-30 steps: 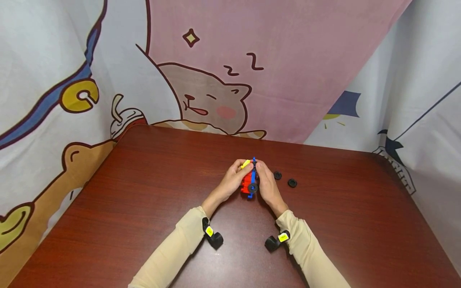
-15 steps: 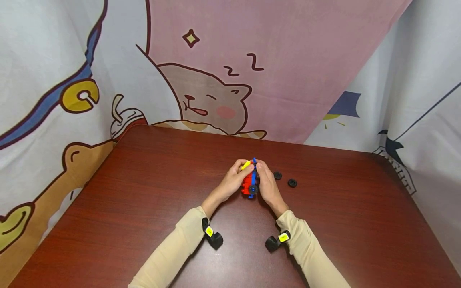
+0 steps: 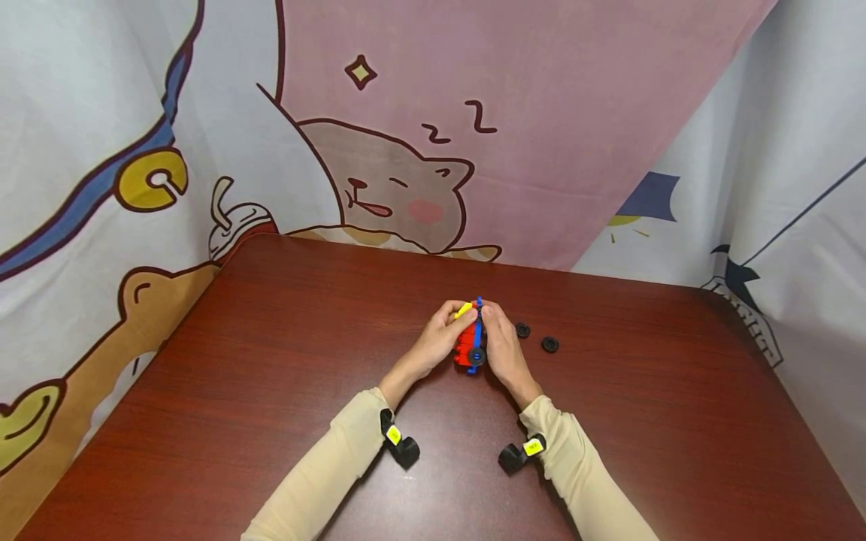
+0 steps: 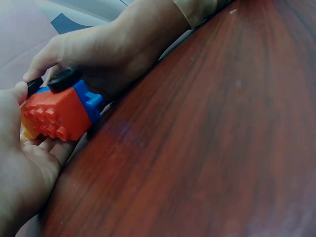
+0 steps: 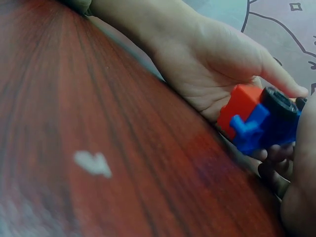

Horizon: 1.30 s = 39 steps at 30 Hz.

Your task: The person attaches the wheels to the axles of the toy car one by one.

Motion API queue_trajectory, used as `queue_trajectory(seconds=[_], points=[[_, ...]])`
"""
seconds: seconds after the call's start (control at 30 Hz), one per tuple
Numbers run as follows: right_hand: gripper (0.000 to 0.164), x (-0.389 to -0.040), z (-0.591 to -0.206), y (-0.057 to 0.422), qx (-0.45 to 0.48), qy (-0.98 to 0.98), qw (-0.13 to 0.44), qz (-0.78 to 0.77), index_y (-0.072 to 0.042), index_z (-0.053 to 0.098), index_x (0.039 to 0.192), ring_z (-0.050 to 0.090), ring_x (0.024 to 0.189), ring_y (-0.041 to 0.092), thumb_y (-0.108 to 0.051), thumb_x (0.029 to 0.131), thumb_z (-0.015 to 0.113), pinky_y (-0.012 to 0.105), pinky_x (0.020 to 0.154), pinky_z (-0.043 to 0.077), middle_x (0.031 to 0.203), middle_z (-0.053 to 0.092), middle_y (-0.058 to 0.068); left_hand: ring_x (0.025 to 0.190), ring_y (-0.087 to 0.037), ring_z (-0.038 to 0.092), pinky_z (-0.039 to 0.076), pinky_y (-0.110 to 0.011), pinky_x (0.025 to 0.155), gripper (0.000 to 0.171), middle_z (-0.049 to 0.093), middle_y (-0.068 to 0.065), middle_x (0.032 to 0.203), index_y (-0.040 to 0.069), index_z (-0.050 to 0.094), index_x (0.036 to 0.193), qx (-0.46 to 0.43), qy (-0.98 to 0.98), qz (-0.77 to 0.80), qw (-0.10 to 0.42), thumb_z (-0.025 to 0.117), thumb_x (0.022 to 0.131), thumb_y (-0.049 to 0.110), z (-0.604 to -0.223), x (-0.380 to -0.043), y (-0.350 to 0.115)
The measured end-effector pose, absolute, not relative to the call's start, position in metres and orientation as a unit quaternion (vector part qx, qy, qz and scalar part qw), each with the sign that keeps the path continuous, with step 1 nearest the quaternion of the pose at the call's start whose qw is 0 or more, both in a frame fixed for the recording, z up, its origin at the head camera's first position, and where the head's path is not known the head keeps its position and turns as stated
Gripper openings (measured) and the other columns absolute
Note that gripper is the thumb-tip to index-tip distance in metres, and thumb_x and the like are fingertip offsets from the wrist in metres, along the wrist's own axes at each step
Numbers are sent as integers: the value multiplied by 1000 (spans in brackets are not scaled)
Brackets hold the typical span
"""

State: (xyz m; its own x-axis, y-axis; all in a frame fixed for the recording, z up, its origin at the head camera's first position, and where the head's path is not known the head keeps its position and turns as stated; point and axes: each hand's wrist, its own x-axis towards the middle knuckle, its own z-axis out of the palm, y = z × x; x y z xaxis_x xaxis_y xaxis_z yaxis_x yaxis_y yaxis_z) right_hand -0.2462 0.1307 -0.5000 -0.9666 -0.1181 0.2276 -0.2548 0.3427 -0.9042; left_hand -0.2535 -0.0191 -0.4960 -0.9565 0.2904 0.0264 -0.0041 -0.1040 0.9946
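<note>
A toy block car (image 3: 465, 349) is held between both hands, tipped on its side so its blue chassis faces right. Its body is red bricks with studs (image 4: 47, 121), and a yellow piece (image 3: 463, 309) sits at the far end. My left hand (image 3: 436, 342) grips the red body, thumb on top near the far end. My right hand (image 3: 502, 344) curls against the blue side, its fingertips at a black wheel (image 4: 33, 86) by the left thumb. A second black wheel (image 5: 279, 102) sits on the chassis at the near end. The right fingers partly hide the far wheel.
Two loose black wheels, one nearer (image 3: 522, 330) and one farther right (image 3: 550, 344), lie on the brown table (image 3: 304, 315) beside the right hand. A printed curtain (image 3: 541, 150) hangs behind the table and along its sides.
The toy car has shifted very slightly to the right and towards me in the hands. Both hands keep nearly the same grip, and the loose wheels stay put.
</note>
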Motion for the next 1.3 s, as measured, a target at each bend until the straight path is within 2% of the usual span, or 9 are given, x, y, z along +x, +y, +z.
queue_trajectory(seconds=[0.13, 0.27, 0.47, 0.57, 0.67, 0.77, 0.93, 1.13, 1.3], points=[[52, -250, -506, 131, 105, -816, 82, 562, -4, 56, 134, 57, 116, 27, -43, 108, 33, 48, 104, 46, 126, 62, 18, 80, -6, 64, 54, -20, 71, 33, 68, -16, 103, 0, 52, 124, 99, 649, 748, 101, 56, 102, 25, -500, -256, -18], [47, -250, -506, 130, 89, -819, 96, 559, -5, 59, 132, 58, 115, 26, -40, 108, 38, 46, 103, 47, 126, 63, 17, 74, -6, 62, 52, -20, 65, 33, 66, -1, 91, 2, 53, 124, 87, 644, 752, 108, 56, 102, 26, -500, -256, -17], [41, -248, -501, 129, 68, -808, 96, 578, -1, 57, 134, 58, 112, 21, -29, 108, 43, 30, 98, 48, 129, 62, 18, 74, -7, 60, 52, -21, 64, 36, 62, 2, 93, 4, 49, 130, 88, 641, 752, 122, 54, 102, 25, -498, -256, -18], [39, -246, -497, 128, 64, -790, 103, 600, 2, 55, 135, 59, 102, 17, -23, 108, 44, 19, 87, 50, 124, 63, 18, 76, -7, 63, 55, -21, 67, 38, 63, -1, 97, 3, 48, 132, 96, 635, 756, 129, 54, 100, 23, -498, -255, -19], [38, -244, -496, 128, 49, -771, 116, 624, -1, 56, 134, 57, 81, 12, -25, 108, 44, 15, 69, 50, 105, 62, 16, 75, -6, 65, 55, -21, 67, 37, 66, 0, 94, 0, 49, 130, 105, 628, 759, 137, 53, 98, 20, -497, -255, -20], [40, -245, -499, 129, 42, -755, 139, 639, -2, 56, 134, 53, 77, 11, -29, 108, 43, 14, 66, 47, 101, 59, 11, 75, -5, 66, 55, -21, 67, 36, 66, 4, 88, -3, 50, 128, 112, 625, 759, 144, 52, 97, 17, -496, -254, -20], [45, -248, -505, 129, 54, -745, 172, 642, 1, 57, 132, 55, 93, 14, -34, 108, 43, 13, 77, 48, 114, 62, 12, 72, -5, 64, 55, -20, 64, 35, 65, 6, 87, -5, 50, 126, 123, 624, 757, 150, 54, 96, 12, -497, -255, -20], [48, -247, -506, 127, 51, -744, 188, 640, 2, 57, 129, 52, 78, 13, -37, 107, 43, 16, 65, 45, 96, 59, 5, 72, -6, 64, 56, -22, 63, 36, 65, 4, 90, -7, 48, 128, 137, 622, 756, 151, 53, 96, 10, -499, -255, -21], [46, -248, -505, 128, 47, -751, 184, 633, -1, 59, 128, 52, 78, 14, -37, 108, 41, 18, 67, 45, 94, 58, 7, 73, -6, 64, 56, -22, 64, 37, 66, 2, 93, -6, 49, 129, 129, 630, 752, 146, 55, 96, 10, -498, -255, -21]])
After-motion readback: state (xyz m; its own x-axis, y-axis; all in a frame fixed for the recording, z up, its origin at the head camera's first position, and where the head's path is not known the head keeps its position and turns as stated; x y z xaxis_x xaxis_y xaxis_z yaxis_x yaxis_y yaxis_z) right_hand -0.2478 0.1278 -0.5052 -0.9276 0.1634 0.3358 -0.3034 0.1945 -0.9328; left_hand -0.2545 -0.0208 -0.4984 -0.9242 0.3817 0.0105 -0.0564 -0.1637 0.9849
